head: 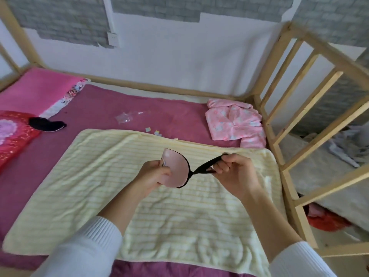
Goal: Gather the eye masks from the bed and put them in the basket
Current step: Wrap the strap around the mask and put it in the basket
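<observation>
A pink eye mask (176, 169) with a black edge and black strap (207, 166) hangs in the air over a pale yellow striped towel (111, 188). My left hand (153, 174) grips the pink pad. My right hand (233, 170) pinches the strap and pulls it out to the right. A second, black eye mask (47, 124) lies at the far left of the bed, partly on a red cushion (14, 136). No basket is in view.
The bed has a purple sheet (119, 108) and a wooden frame with a slatted rail (295, 108) on the right. A pink pyjama top (235, 122) lies at the back right. A clear plastic wrapper (124, 116) and small paper scraps (153, 131) lie mid-bed. A pink blanket (38, 88) is back left.
</observation>
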The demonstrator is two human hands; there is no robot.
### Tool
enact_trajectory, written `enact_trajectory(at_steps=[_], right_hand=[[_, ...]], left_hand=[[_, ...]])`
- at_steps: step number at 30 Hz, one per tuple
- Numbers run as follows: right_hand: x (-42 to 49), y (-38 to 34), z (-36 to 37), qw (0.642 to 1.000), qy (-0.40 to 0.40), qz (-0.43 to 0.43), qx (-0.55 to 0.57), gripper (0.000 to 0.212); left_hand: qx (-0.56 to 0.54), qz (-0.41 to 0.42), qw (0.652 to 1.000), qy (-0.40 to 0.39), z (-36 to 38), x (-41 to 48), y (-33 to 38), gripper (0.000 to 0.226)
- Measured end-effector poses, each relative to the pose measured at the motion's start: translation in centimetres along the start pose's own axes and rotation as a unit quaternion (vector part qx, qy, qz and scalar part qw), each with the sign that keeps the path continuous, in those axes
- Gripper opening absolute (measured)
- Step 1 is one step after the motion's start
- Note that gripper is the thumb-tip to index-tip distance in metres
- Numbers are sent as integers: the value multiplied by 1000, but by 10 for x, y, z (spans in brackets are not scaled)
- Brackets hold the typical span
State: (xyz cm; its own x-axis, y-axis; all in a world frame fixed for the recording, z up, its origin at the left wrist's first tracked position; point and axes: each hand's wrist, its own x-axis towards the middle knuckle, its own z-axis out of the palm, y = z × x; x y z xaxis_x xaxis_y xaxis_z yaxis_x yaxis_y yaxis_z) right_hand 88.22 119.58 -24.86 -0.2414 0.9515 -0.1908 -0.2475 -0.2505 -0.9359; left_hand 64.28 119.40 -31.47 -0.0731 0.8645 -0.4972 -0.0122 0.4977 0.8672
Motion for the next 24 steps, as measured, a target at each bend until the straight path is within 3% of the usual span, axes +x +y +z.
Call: enact_trajectory(at_steps=[2, 3, 5, 6, 7, 8, 9, 10, 12, 14, 16, 17, 18, 20, 22, 24], right_hand=[[-1, 1, 21, 1000, -6, -15, 7, 10], [1, 3, 30, 998, -6, -28, -59, 18], [10, 13, 46, 944, 47, -67, -318, 23], [11, 21, 57, 898, 47, -72, -432, 25], [13, 31, 62, 825, 44, -71, -559, 27], [11, 36, 66, 725, 36, -72, -684, 33], [9, 42, 71, 661, 7, -44, -749, 40], [7, 46, 75, 639, -54, -6, -767, 43], [-1, 49, 90, 735, -231, 123, -626, 31], [-18, 49, 119, 833, -366, 187, -370, 13], [-33, 48, 153, 913, -348, 166, -133, 28], [-38, 50, 171, 945, -297, 134, -41, 31], [-44, 54, 190, 970, -232, 73, -18, 29], [-57, 68, 226, 979, -122, -65, -151, 18], [-78, 87, 267, 932, -130, -89, -326, 22], [-90, 104, 289, 886, -170, -76, -425, 30]], left_hand=[[22, 40, 999, 29, -9, -16, -6, 9], [35, 62, 997, 33, -15, -25, -8, 13], [54, 97, 993, 36, -29, -41, -10, 25], [61, 110, 991, 51, -40, -51, -11, 28], [69, 121, 988, 72, -48, -57, -11, 28], [75, 129, 984, 96, -55, -60, -10, 26], [80, 139, 979, 122, -65, -65, -11, 24], [82, 146, 975, 146, -75, -71, -11, 25], [78, 151, 969, 182, -93, -84, -14, 26], [70, 144, 967, 196, -115, -100, -22, 25], [52, 141, 972, 179, -138, -119, -34, 17], [43, 142, 974, 170, -150, -129, -42, 15], [37, 144, 975, 164, -162, -141, -50, 17], [38, 147, 976, 156, -188, -162, -67, 19], [60, 145, 976, 148, -219, -187, -85, 14], [66, 137, 978, 144, -237, -201, -96, 10]])
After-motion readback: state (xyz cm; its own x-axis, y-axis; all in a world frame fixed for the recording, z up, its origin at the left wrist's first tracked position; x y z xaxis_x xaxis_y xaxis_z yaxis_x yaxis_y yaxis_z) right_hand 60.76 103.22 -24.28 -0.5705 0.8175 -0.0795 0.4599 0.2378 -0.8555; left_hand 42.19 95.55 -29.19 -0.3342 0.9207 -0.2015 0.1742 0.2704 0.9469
